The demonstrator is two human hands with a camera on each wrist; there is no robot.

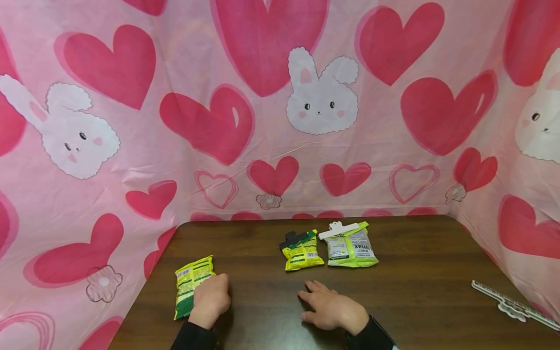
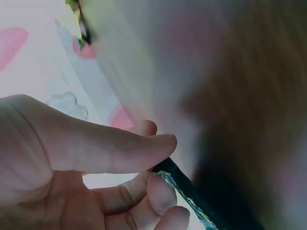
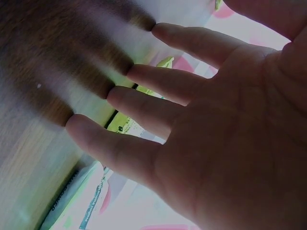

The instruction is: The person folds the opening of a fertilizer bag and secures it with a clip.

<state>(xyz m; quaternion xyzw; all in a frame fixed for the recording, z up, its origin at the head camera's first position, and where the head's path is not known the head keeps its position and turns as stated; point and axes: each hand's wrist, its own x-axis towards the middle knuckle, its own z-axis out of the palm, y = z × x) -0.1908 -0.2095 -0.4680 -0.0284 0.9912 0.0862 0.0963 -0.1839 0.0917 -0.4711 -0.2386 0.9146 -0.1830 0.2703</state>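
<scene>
A: So, largest first: a dark brown wooden table (image 1: 420, 291) with rounded corners, set inside a pink cloth backdrop printed with red hearts and white rabbits (image 1: 262, 121).

B: And what lies on it?

A: Three snack packets. The yellow-green foil packet (image 1: 189, 283) at the near left is unclipped; its long axis runs away from the person, leaning slightly to the right at the far end. At the middle back lie a smaller yellow-green packet closed with a black clip (image 1: 302, 252) and, just beside it on the right, a pale green and white packet closed with a white clip (image 1: 351, 247).

B: Any spare clips?

A: One, a long white plastic sealing clip (image 1: 514, 304), well apart at the table's right edge.

B: Which hand is nearer the loose packet?

A: The left hand (image 1: 211, 299). It sits at the packet's right-hand near edge, fingers curled; the left wrist view shows the thumb (image 2: 120, 148) pressed over the packet's dark edge with the curled fingers below it, so it pinches the packet.

B: And the other hand?

A: The right hand (image 1: 330, 308) lies flat on the table, palm down, fingers (image 3: 163, 84) straight and spread, holding nothing. The two clipped packets lie just beyond its fingertips, the unclipped one off to its left.
</scene>
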